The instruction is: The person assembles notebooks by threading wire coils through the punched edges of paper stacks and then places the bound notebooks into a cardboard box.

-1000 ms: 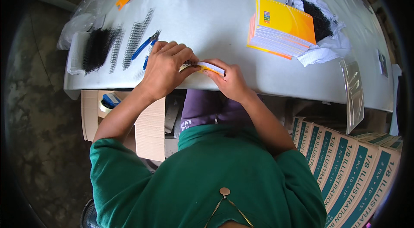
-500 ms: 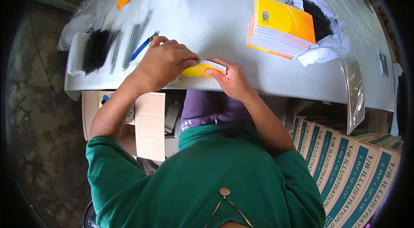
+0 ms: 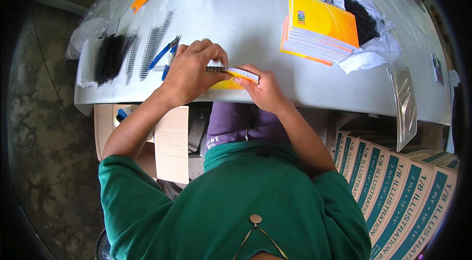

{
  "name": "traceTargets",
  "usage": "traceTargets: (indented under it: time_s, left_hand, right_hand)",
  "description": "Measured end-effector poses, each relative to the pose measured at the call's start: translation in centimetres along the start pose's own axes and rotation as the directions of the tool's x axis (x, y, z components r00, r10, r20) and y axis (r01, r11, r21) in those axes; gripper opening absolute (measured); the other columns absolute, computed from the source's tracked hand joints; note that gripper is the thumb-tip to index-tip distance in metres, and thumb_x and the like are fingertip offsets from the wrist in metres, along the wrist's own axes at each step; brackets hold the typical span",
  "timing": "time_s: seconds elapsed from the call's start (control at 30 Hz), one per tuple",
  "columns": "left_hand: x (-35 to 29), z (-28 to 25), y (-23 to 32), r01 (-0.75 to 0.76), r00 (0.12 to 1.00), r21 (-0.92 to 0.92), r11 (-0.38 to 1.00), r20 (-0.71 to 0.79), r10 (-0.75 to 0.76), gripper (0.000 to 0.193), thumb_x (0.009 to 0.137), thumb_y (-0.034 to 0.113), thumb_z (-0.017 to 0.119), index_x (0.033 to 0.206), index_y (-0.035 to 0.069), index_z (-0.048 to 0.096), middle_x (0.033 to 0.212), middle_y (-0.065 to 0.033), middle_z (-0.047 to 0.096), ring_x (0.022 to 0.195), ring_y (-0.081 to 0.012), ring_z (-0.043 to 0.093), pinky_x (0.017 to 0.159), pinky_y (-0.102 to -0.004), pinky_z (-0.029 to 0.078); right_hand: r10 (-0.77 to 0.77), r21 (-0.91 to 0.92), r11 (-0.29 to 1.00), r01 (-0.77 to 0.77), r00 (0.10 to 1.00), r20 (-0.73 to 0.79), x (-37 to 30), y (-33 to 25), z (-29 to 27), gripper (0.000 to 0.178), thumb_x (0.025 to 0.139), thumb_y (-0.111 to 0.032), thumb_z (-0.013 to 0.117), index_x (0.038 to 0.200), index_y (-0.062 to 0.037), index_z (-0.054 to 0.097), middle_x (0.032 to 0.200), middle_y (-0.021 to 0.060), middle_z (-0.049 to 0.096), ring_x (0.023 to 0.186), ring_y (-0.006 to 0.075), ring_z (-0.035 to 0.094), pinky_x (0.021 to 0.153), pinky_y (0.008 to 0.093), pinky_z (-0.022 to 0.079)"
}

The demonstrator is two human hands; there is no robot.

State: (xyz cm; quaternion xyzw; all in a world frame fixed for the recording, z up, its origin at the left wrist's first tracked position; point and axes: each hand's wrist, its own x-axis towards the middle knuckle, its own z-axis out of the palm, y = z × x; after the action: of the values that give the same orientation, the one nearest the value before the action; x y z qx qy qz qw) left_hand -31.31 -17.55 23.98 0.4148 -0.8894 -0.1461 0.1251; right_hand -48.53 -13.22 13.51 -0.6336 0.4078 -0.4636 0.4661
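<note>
A yellow-covered notebook (image 3: 223, 84) lies at the table's near edge, its white page edges facing up. My right hand (image 3: 267, 91) pinches its right part, with the thumb on the yellow cover. A black spiral binding coil (image 3: 215, 69) runs along the left part of the notebook's top edge. My left hand (image 3: 189, 70) is closed around that coil, fingers above and thumb below. How far the coil passes through the holes is hidden by my fingers. Blue-handled cutting pliers (image 3: 168, 61) rest just left of my left hand.
Loose coils (image 3: 156, 38) and a dense black coil bundle (image 3: 110, 58) lie at left, near plastic bags (image 3: 88, 33). At right stand stacked yellow notebooks (image 3: 324, 26) beside black coils (image 3: 361, 21) on crumpled paper (image 3: 376, 56). Cartons (image 3: 393, 186) fill the lower right.
My left hand has opened its grip somewhat and turned, its fingers raised, so the black coil now shows. More of the pliers is visible. My right hand stays in place.
</note>
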Motion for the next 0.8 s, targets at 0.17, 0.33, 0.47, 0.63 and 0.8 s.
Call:
traceTargets:
  time_s: [0.17, 0.33, 0.47, 0.63, 0.8]
  left_hand:
    - [-0.3, -0.6, 0.1, -0.103, 0.990, 0.061, 0.993, 0.101, 0.097, 0.019, 0.073, 0.021, 0.071, 0.085, 0.010, 0.063, 0.082, -0.0016, 0.063, 0.082, -0.0181, 0.057, 0.081, -0.0323, 0.034]
    - [-0.8, 0.0, 1.5, -0.091, 0.996, 0.160, 0.983, 0.004, 0.091, 0.015, 0.074, 0.020, 0.070, 0.083, 0.011, 0.064, 0.081, -0.0005, 0.063, 0.079, -0.0161, 0.057, 0.080, -0.0318, 0.034]
    - [-0.3, 0.9, 1.1, -0.148, 0.941, 0.326, 0.934, -0.244, 0.234, 0.014, 0.072, 0.020, 0.071, 0.078, 0.011, 0.062, 0.082, 0.0014, 0.063, 0.078, -0.0147, 0.056, 0.080, -0.0326, 0.034]
    - [0.1, -0.6, 1.0, -0.061, 0.995, 0.344, 0.937, 0.092, 0.031, 0.056, 0.068, 0.025, 0.073, 0.119, 0.015, 0.051, 0.114, -0.0064, 0.052, 0.109, -0.0210, 0.048, 0.091, -0.0376, 0.029]
    - [-2.3, 5.9, -2.2, -0.058, 0.901, 0.379, 0.924, -0.379, 0.212, 0.095, 0.072, 0.062, 0.055, 0.137, 0.001, 0.025, 0.141, -0.0266, 0.023, 0.132, -0.0430, 0.017, 0.103, -0.0593, 0.007]
  right_hand:
    - [-0.077, -0.061, 0.995, 0.075, 0.997, -0.030, -0.1, -0.3, 0.5, 0.018, 0.085, -0.009, 0.058, 0.101, -0.0021, 0.057, 0.082, 0.0182, 0.062, 0.065, 0.0317, 0.060, 0.059, 0.0335, 0.046]
    - [-0.177, -0.196, 0.966, 0.167, 0.983, -0.038, -0.1, 0.9, 0.9, 0.021, 0.085, -0.007, 0.059, 0.104, -0.0013, 0.058, 0.085, 0.0158, 0.064, 0.074, 0.0219, 0.062, 0.067, 0.0295, 0.048]
    - [-0.120, 0.019, 0.992, 0.121, 0.991, -0.053, 0.4, 0.0, 0.4, 0.023, 0.085, -0.008, 0.057, 0.107, -0.0024, 0.059, 0.089, 0.0172, 0.064, 0.070, 0.0250, 0.063, 0.064, 0.0322, 0.048]
    - [-0.034, 0.068, 0.997, 0.035, 0.999, -0.027, 0.5, 0.0, -0.1, 0.024, 0.086, -0.007, 0.057, 0.109, -0.0013, 0.059, 0.093, 0.0183, 0.064, 0.071, 0.0217, 0.062, 0.065, 0.0288, 0.048]
    - [-0.171, -0.017, 0.985, 0.170, 0.982, -0.078, 0.4, 0.0, 0.3, 0.026, 0.085, -0.004, 0.055, 0.110, -0.0029, 0.058, 0.094, 0.0176, 0.064, 0.075, 0.0267, 0.063, 0.066, 0.0292, 0.048]
